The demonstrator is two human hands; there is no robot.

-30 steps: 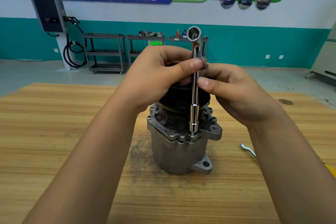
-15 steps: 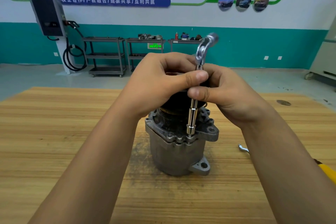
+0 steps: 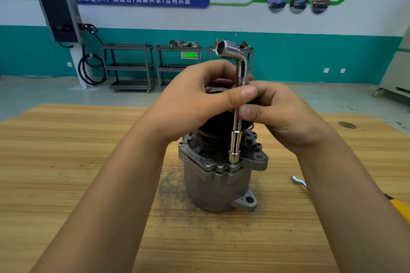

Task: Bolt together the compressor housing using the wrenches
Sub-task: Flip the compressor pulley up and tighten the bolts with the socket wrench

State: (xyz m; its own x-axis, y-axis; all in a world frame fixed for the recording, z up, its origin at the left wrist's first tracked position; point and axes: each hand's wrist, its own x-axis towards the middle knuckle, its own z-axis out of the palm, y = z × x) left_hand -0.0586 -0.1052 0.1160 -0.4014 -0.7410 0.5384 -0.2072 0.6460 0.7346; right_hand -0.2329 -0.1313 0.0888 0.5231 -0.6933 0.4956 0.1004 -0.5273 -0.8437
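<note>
A grey metal compressor housing [image 3: 213, 186] stands upright on the wooden table [image 3: 66, 162], its black pulley end on top and mostly hidden by my hands. A chrome L-shaped socket wrench [image 3: 235, 139] stands vertical with its lower socket seated on a bolt at the housing's front flange. Its bent upper socket end points left and toward me. My left hand [image 3: 199, 99] pinches the wrench shaft with thumb and fingers. Just below the left thumb, my right hand [image 3: 279, 113] grips the same shaft from the right.
A second chrome wrench [image 3: 298, 180] lies on the table right of the housing, partly hidden by my right forearm, with a yellow object [image 3: 399, 207] at the right edge. Metal carts [image 3: 131, 66] and a wall-mounted charger [image 3: 60, 17] stand across the floor behind the table.
The wrench has turned about its shaft: its bent upper end faced me, swung to the right, and now points left. Both hands stay on the shaft; the lower socket stays on the bolt.
</note>
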